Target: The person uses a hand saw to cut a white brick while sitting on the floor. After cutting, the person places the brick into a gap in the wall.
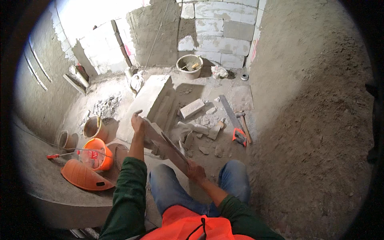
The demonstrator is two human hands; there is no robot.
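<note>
Head view: one long flat board [170, 150], left hand [138, 121] grasping its far end, right hand [196, 172] its near end (presumably for steadiness).

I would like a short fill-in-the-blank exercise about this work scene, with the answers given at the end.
1. The left hand and right hand are both on a long flat piece; the hand nearer the orange bucket is the ____ one.
2. In the picture, the hammer lies on the ____ side of the handsaw.
3. The person's sleeves are dark ____.

Missing words: left; right; green.
</note>
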